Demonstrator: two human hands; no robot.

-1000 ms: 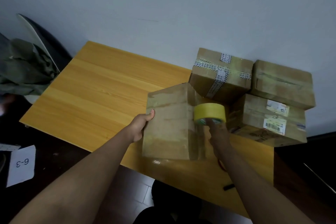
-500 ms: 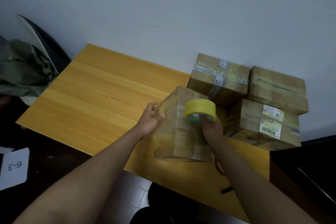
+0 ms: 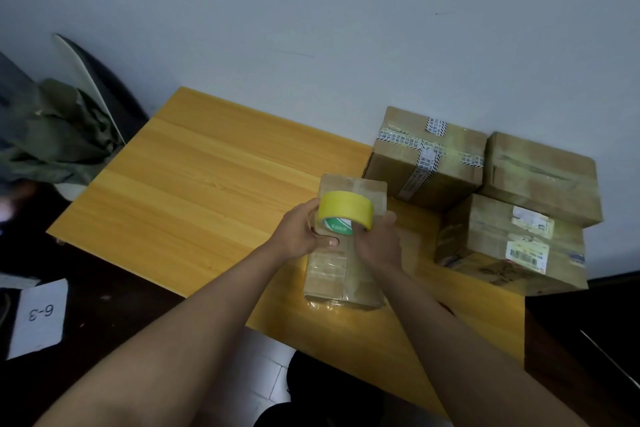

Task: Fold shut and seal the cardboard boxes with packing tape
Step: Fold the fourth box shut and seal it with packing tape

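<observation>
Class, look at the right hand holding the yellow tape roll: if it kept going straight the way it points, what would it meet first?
The right hand points up-left, gripping the yellow tape roll. Straight on, it would probably meet the left hand, which also holds the roll; depth is unclear.

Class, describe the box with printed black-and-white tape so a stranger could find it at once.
Start at the yellow wooden table against the wall. Three boxes cluster at its far right; take the leftmost box. It alone wears crossed strips of printed black-and-white tape.

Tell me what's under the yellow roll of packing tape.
A closed brown cardboard box on the wooden table. Both hands cover part of its top; its contents are hidden.
</observation>
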